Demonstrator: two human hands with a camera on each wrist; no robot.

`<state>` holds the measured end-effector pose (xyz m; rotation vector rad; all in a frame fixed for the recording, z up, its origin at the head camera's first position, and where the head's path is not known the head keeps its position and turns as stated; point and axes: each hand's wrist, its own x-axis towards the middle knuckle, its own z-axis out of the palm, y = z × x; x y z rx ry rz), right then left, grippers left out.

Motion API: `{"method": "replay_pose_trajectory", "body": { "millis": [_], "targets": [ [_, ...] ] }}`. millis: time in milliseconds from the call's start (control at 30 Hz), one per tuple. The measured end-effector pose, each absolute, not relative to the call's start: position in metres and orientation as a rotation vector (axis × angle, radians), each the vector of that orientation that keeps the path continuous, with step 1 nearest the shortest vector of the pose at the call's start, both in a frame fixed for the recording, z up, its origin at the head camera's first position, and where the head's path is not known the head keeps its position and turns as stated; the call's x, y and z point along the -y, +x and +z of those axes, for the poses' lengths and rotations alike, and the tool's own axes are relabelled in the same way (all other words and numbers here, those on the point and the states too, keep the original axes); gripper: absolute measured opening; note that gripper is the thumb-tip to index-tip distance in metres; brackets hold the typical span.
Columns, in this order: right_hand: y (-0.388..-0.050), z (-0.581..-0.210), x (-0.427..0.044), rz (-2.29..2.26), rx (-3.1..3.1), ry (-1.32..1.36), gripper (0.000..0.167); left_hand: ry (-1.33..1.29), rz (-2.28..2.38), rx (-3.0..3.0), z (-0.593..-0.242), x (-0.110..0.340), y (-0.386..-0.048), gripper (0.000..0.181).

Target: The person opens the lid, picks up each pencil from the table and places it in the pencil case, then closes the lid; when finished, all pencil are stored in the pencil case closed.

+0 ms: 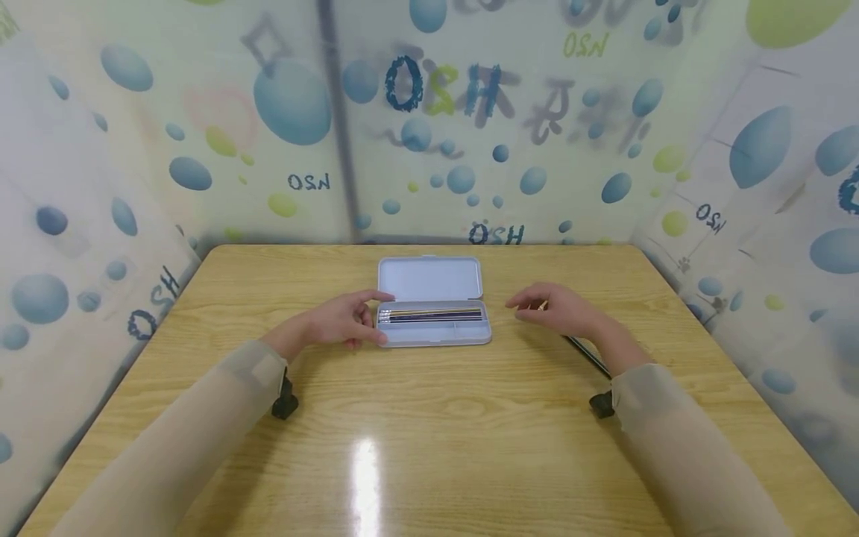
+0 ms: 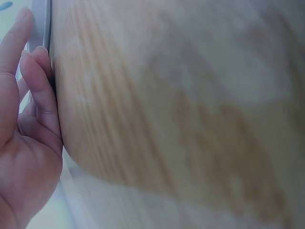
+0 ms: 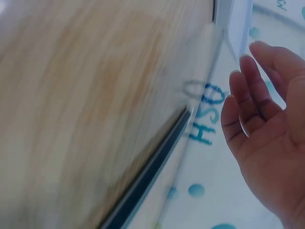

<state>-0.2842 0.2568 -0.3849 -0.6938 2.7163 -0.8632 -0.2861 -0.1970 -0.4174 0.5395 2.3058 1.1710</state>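
An open pale pencil case [image 1: 439, 343] lies on the table, its lid [image 1: 429, 278] folded back at the far side. Several dark, slim pencils [image 1: 436, 315] lie side by side in its upper compartment, silvery ends to the left. My left hand [image 1: 342, 319] holds the case's left end, thumb at the near corner and index finger at the far one. Right of the case, my right hand [image 1: 564, 309] hovers with fingers loosely bent and nothing in them. Below it a dark pencil [image 3: 152, 167] lies on the table, partly hidden by the hand and wrist in the head view.
The wooden table [image 1: 443, 418] is ringed by printed curtain walls [image 1: 429, 186] at the back and both sides. A dark wrist device [image 1: 285, 399] sits under the left cuff, another device [image 1: 602, 404] under the right.
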Motion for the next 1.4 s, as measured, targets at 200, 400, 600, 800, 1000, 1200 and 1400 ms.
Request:
{"method": "replay_pose_trajectory", "body": {
  "millis": [200,400,600,800,1000,1200,1400],
  "targets": [
    [-0.275,-0.383,-0.289,-0.912,-2.687,-0.677,0.029,0.547,1.173,-2.295,-0.417,0.196,-0.287,0.089],
    [-0.270,-0.382,-0.317,-0.907,-2.639,-0.611,0.026,0.547,1.178,-2.294,-0.418,0.194,-0.287,0.090],
    [-0.272,-0.390,-0.344,-0.864,-2.620,-0.526,0.027,0.549,1.177,-2.293,-0.418,0.194,-0.288,0.089],
    [-0.274,-0.396,-0.361,-0.832,-2.610,-0.481,0.036,0.554,1.172,-2.298,-0.418,0.194,-0.287,0.089],
    [-0.275,-0.398,-0.366,-0.822,-2.569,-0.462,0.047,0.570,1.179,-2.292,-0.418,0.195,-0.287,0.089],
    [-0.277,-0.398,-0.363,-0.815,-2.547,-0.460,0.047,0.551,1.180,-2.297,-0.417,0.196,-0.287,0.088],
    [-0.277,-0.400,-0.361,-0.811,-2.551,-0.439,0.045,0.537,1.185,-2.293,-0.419,0.197,-0.287,0.089]
  ]
}}
